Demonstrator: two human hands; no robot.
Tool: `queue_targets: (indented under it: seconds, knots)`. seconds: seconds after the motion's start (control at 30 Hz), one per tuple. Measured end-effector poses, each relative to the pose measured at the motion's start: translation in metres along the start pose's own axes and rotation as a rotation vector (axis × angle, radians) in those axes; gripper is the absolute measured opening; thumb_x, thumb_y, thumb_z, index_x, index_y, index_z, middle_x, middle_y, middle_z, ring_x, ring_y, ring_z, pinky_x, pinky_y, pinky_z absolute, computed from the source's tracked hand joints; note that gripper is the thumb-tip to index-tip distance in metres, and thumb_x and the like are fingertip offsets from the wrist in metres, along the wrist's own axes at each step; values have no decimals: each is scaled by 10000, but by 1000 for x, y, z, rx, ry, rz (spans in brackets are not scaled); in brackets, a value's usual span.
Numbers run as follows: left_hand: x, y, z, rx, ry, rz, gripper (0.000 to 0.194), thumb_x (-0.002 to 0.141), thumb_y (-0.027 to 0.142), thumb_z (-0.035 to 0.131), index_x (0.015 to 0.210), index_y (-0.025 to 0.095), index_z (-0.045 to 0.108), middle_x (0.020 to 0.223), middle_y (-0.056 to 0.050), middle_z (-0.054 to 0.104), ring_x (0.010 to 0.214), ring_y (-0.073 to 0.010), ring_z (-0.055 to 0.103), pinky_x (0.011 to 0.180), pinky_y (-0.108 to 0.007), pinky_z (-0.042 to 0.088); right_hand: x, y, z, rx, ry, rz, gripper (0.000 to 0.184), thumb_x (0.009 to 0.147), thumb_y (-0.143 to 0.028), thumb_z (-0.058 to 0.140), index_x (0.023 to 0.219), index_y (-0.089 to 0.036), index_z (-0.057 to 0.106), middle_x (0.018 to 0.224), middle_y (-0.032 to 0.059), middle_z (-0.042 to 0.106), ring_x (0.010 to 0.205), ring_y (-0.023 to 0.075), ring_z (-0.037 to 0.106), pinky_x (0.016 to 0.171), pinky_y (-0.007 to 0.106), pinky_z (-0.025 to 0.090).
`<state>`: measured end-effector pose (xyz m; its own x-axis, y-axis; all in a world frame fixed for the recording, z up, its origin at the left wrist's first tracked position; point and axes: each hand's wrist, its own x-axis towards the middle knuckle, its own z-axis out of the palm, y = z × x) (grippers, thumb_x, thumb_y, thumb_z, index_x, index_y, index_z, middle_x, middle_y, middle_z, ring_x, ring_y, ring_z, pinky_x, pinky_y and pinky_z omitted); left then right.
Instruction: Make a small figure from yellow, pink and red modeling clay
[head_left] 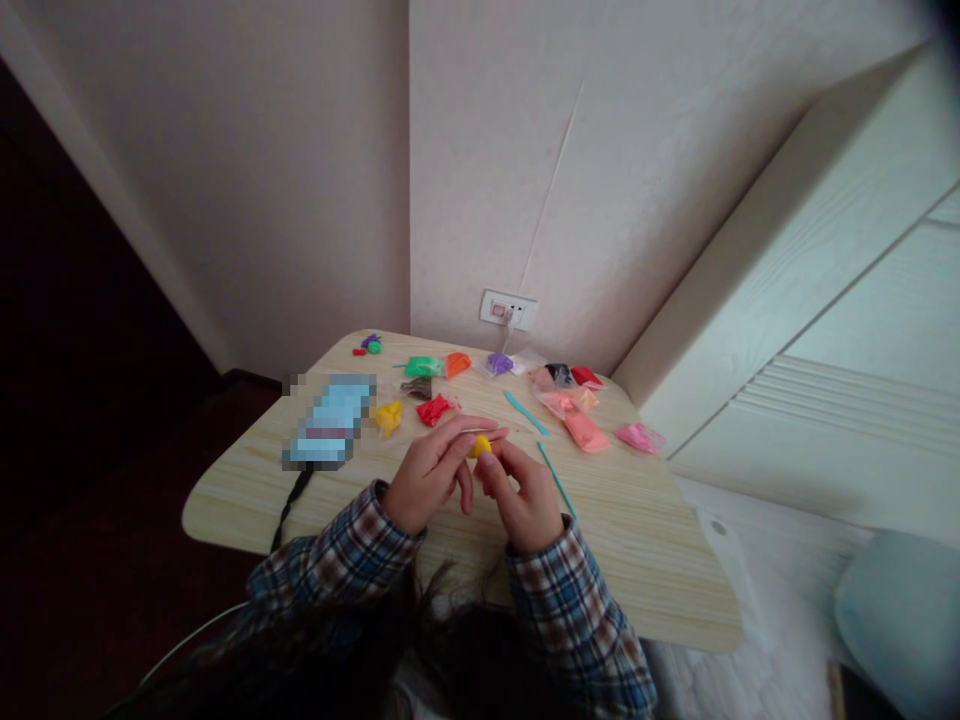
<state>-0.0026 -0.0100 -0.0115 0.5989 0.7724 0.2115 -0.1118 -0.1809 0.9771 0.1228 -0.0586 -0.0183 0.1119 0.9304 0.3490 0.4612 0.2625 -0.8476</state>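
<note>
Over the middle of a light wooden table [637,540], my left hand [435,468] and my right hand [521,495] meet around a small lump of yellow clay [479,445]. Both hands pinch it between fingertips and thumbs. Plaid sleeves cover both wrists. Just beyond my left hand lie a red clay packet [434,408] and a yellow clay packet [388,416].
Several more clay packets lie along the table's far side: green [424,366], orange [457,363], purple [498,363], pink [585,432]. Two teal sculpting tools [525,411] [556,479] lie to the right. A blurred blue box [330,420] sits left. A wall socket [508,309] and white furniture [810,330] stand behind.
</note>
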Motion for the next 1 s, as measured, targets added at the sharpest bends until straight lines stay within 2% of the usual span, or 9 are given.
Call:
queue_targets:
  seconds: [0.07,0.2,0.33,0.5,0.63,0.8,0.9,1.0]
  knots:
    - [-1,-1,-2,-32,-55,5,420,886,417,420,1168,130,540,626,-6,587,393,-73,547,314,-139,294,0,-1,-2,38,-2,1,390,871,-451,389,627,-175,517,498,-27,467,473,91,429,492,226,340]
    - [-3,0,-6,-140,-110,-13,452,797,389,581,1165,127,560,647,0,565,447,-67,523,348,-139,331,-2,2,-4,150,-22,19,397,866,-461,406,604,-178,502,475,-37,436,451,85,398,463,223,318]
    - [-1,-1,-9,-164,-11,-12,369,710,342,682,999,114,656,546,21,528,453,-61,467,364,-143,326,-4,3,-3,225,-45,21,382,880,-442,409,632,-175,523,474,-41,441,448,81,395,466,223,319]
    - [0,-2,-10,-199,106,-10,301,617,341,755,808,121,679,524,24,550,461,-71,483,451,-191,414,-6,0,0,249,-68,-12,440,916,-464,293,643,-183,493,482,-32,460,459,90,419,496,237,360]
    - [0,-2,-8,-178,136,-2,279,626,363,745,732,120,657,527,17,564,458,-77,497,445,-195,425,-6,-1,1,124,-60,-34,402,873,-484,393,617,-187,485,483,-37,462,460,86,420,491,228,357]
    - [-3,-3,-7,-47,190,34,275,696,383,686,737,113,664,536,6,569,428,-74,486,410,-188,416,-5,-1,2,-183,-37,-64,353,846,-461,440,618,-193,476,505,-44,429,474,92,413,480,221,315]
    - [-4,-3,-8,78,190,106,244,737,362,652,752,120,676,622,-15,592,455,-75,509,431,-188,436,-5,-1,3,-276,-15,-98,347,856,-442,430,612,-196,455,503,-45,423,470,93,418,477,221,301]
    - [-5,-3,-10,180,162,193,261,819,337,550,765,121,686,636,-25,582,488,-81,523,475,-192,451,-6,0,2,-281,3,-121,339,877,-393,409,605,-195,450,494,-47,410,463,86,408,472,215,295]
